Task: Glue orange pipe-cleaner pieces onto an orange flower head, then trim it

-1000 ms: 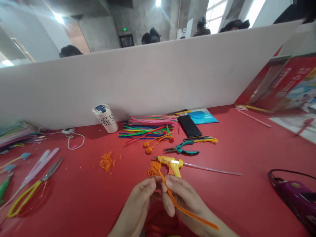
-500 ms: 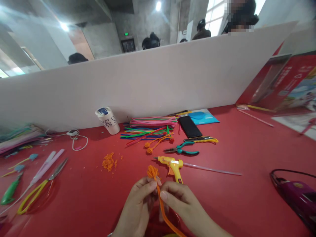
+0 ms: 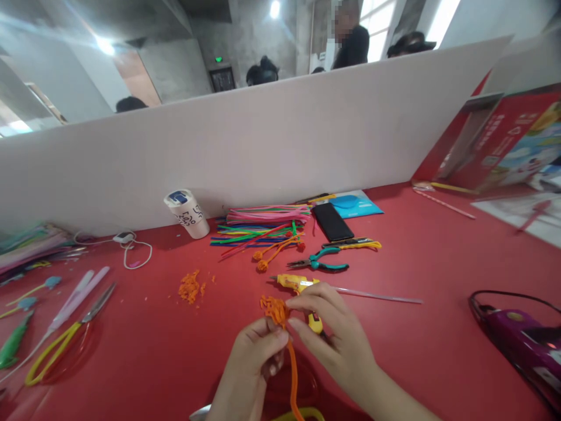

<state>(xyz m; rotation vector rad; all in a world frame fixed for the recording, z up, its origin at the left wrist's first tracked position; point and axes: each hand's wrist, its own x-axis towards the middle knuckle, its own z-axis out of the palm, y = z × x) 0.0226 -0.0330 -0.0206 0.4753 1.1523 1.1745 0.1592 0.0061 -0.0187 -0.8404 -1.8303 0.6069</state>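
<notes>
Toward six o'clock, I have the left hand [image 3: 256, 354] pinching the fuzzy orange pipe-cleaner stem [image 3: 294, 374] under its tuft [image 3: 275, 310], probably to steady it; the right hand [image 3: 335, 327], fingertips narrowly parted, meets the tuft's edge.

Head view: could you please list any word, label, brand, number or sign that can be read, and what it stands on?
No text reads clearly.
Cup: black lettering, too blurred to read.
Box: white lettering, too blurred to read.
Blue packet: pale marks, too small to read.
Green sign: lit, too small to read.
</notes>
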